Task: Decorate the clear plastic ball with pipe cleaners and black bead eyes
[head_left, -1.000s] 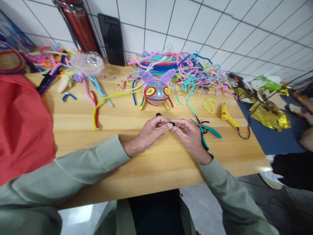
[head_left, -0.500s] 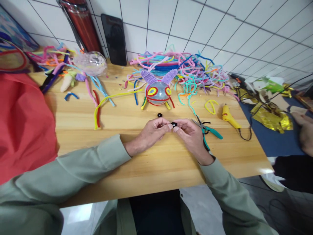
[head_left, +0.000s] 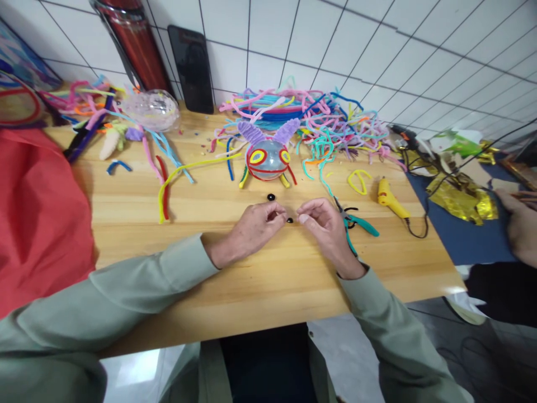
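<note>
My left hand (head_left: pixel 259 228) is closed in a pinch, with a small shiny black disc (head_left: pixel 290 220) at its fingertips. Just to the right, my right hand (head_left: pixel 323 224) is curled with thumb and forefinger together; whatever they may hold is too small to make out. A second black disc (head_left: pixel 271 197) lies on the table beyond my left hand. Farther back stands a clear ball figure (head_left: pixel 268 159) with purple fuzzy ears, yellow-and-red ringed eyes and short legs. Teal-handled pliers (head_left: pixel 364 225) rest beside my right hand, next to a bent black piece.
Pipe cleaners (head_left: pixel 285 109) are heaped along the tiled wall. A yellow glue gun (head_left: pixel 392 200) with a cord lies at right. Red cloth (head_left: pixel 42 218) covers the left side. A phone (head_left: pixel 191 70) and red flask (head_left: pixel 134 47) stand behind. Another person's hand (head_left: pixel 520 224) is at far right.
My hands have come slightly apart. The black disc that was between both hands' fingertips is now at my left fingertips, a little lower. The view has shifted slightly.
</note>
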Action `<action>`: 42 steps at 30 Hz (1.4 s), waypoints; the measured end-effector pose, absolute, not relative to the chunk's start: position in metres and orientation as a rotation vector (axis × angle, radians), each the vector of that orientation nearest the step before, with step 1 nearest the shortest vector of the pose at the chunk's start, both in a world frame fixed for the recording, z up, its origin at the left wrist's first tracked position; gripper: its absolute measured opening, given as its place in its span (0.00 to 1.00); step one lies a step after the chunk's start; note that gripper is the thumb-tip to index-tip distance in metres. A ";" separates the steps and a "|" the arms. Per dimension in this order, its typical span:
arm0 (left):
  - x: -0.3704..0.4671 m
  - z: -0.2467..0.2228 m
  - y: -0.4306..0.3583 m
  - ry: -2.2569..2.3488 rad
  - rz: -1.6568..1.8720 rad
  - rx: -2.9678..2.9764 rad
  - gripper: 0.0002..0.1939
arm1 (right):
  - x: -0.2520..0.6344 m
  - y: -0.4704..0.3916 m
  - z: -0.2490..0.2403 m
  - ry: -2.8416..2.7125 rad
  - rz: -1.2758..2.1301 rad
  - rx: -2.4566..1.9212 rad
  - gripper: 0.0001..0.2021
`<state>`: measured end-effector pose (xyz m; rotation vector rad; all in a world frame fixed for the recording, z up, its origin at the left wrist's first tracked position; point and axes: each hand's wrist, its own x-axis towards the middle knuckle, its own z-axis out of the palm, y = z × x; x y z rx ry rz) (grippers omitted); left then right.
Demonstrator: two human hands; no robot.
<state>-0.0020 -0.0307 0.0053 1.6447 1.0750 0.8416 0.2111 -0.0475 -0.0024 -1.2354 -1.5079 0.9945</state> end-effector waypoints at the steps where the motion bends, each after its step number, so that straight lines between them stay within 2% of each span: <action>1: -0.003 0.006 -0.030 1.079 0.839 1.695 0.08 | 0.211 -0.047 -0.001 -1.500 0.998 -1.234 0.07; 3: -0.006 0.005 -0.028 1.090 0.858 1.773 0.07 | 0.212 -0.046 0.002 -1.492 0.990 -1.227 0.06; 10: -0.021 -0.004 -0.010 1.286 1.000 1.931 0.09 | 0.217 -0.041 0.002 -1.477 0.911 -1.247 0.15; 13: -0.030 -0.009 -0.003 1.418 0.957 1.990 0.08 | 0.220 -0.042 0.003 -1.562 0.840 -1.284 0.16; 15: -0.032 -0.010 -0.002 1.498 0.864 2.061 0.10 | 0.221 -0.043 0.004 -1.663 0.777 -1.305 0.17; 18: -0.030 -0.008 -0.004 1.579 0.675 2.208 0.18 | 0.221 -0.045 0.005 -1.864 0.703 -1.292 0.13; 21: -0.024 -0.001 -0.005 1.610 0.472 2.325 0.21 | 0.216 -0.046 0.002 -2.066 0.650 -1.197 0.04; 24: -0.019 0.003 -0.001 1.601 0.380 2.364 0.18 | 0.212 -0.047 -0.002 -2.220 0.587 -1.120 0.08; 28: -0.021 -0.001 0.003 1.518 0.503 2.368 0.12 | 0.208 -0.047 -0.005 -2.256 0.592 -1.106 0.06; 34: -0.028 -0.015 0.004 1.235 0.738 2.373 0.04 | 0.208 -0.045 -0.007 -1.908 0.842 -1.253 0.02; 42: -0.023 -0.016 0.002 0.875 0.981 1.975 0.01 | 0.206 -0.022 -0.004 -1.625 1.122 -1.268 0.10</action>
